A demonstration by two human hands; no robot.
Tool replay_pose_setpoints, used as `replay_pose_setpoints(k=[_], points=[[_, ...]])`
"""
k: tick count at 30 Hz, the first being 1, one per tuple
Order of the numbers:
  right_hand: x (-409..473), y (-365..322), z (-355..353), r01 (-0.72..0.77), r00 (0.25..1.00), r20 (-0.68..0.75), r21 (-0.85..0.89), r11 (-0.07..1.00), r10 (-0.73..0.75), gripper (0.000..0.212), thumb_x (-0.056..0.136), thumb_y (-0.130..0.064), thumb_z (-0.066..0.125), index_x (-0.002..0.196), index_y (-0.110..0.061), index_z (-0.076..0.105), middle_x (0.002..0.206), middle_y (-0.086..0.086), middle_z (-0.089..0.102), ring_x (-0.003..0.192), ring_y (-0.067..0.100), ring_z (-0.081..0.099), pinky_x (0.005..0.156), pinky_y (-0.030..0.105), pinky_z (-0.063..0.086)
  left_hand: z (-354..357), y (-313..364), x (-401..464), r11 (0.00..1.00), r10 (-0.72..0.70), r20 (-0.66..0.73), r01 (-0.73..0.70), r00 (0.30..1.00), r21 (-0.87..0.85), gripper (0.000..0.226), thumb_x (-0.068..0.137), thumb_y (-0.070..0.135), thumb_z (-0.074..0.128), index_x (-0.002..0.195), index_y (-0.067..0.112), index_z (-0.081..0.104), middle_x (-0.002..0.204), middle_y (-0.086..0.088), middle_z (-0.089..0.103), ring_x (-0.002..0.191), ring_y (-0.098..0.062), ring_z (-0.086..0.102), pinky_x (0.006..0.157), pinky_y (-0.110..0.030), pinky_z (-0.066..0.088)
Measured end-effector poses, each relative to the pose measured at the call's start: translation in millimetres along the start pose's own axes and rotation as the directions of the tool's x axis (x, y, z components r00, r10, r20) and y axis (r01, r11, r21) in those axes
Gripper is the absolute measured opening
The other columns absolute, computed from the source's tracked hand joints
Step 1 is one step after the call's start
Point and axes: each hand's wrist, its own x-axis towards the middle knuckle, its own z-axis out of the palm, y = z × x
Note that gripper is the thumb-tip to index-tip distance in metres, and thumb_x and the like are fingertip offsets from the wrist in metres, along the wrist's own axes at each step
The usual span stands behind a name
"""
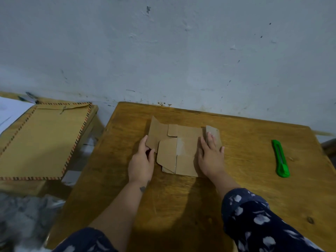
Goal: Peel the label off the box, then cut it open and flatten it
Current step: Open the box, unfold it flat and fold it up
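The brown cardboard box (183,148) lies opened out and nearly flat in the middle of the wooden table (181,206), its flaps spread left and right. My left hand (141,160) pinches the left flap between thumb and fingers at its lower edge. Palm down, my right hand (211,155) rests on the right side of the cardboard with its fingers spread over the right flap. No label is visible on the cardboard.
A green utility knife (281,159) lies on the table to the right, apart from both hands. A large brown envelope (43,140) with a striped border sits on a lower surface at left. A grey wall (163,51) stands right behind the table.
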Motion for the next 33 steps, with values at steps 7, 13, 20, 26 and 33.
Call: replay_pose_setpoints(k=[7, 13, 20, 26, 33], points=[[-3, 19, -16, -0.008, 0.997, -0.069, 0.283, 0.959, 0.028, 0.056, 0.096, -0.007, 0.04, 0.149, -0.019, 0.024, 0.161, -0.003, 0.006, 0.147, 0.011, -0.002, 0.119, 0.05, 0.001, 19, 25, 1, 0.986, -0.025, -0.027, 0.02, 0.999, -0.163, 0.037, 0.098, 0.022, 0.047, 0.134, 0.015, 0.047, 0.118, -0.007, 0.066, 0.101, -0.02, 0.064, 0.075, -0.025, 0.048], [-6, 43, -26, 0.01, 0.998, -0.064, 0.387, 0.922, 0.016, 0.058, 0.094, -0.003, 0.044, 0.147, -0.022, 0.029, 0.159, -0.008, 0.011, 0.146, 0.009, 0.005, 0.12, 0.048, 0.007, 40, 49, -9, 0.803, -0.318, 0.06, 0.302, 0.946, -0.514, 0.04, 0.098, 0.034, 0.043, 0.08, 0.003, 0.061, 0.077, -0.008, 0.062, 0.075, -0.024, 0.06, 0.072, -0.038, 0.051], [-8, 55, -39, 0.022, 0.998, -0.059, 0.609, 0.793, 0.018, 0.059, 0.094, -0.002, 0.048, 0.147, -0.019, 0.03, 0.158, -0.008, 0.014, 0.146, 0.011, 0.013, 0.118, 0.038, 0.022, 48, 80, -26, 0.749, -0.25, 0.082, 0.246, 0.965, -0.615, 0.03, 0.098, 0.037, 0.041, 0.079, 0.024, 0.06, 0.081, -0.004, 0.063, 0.075, -0.015, 0.058, 0.073, -0.034, 0.048], [-10, 65, -47, 0.008, 0.999, -0.037, 0.701, 0.713, 0.026, 0.056, 0.097, -0.01, 0.045, 0.147, -0.028, 0.026, 0.158, -0.014, 0.011, 0.145, 0.012, 0.012, 0.117, 0.041, 0.023, 74, 104, -38, 0.911, 0.003, 0.135, 0.054, 0.991, -0.41, 0.04, 0.095, 0.045, 0.04, 0.117, 0.021, 0.064, 0.112, 0.001, 0.068, 0.092, -0.002, 0.061, 0.073, -0.022, 0.048], [-14, 73, -47, 0.04, 0.999, -0.03, 0.77, 0.636, -0.025, 0.065, 0.099, -0.02, 0.043, 0.151, -0.033, 0.005, 0.16, -0.006, 0.009, 0.146, 0.013, 0.011, 0.118, 0.038, 0.016, 102, 108, -43, 0.978, 0.207, 0.171, -0.205, 0.963, -0.027, 0.049, 0.099, 0.041, 0.035, 0.147, 0.038, 0.026, 0.156, 0.015, 0.02, 0.143, -0.003, 0.014, 0.115, -0.031, 0.022]])
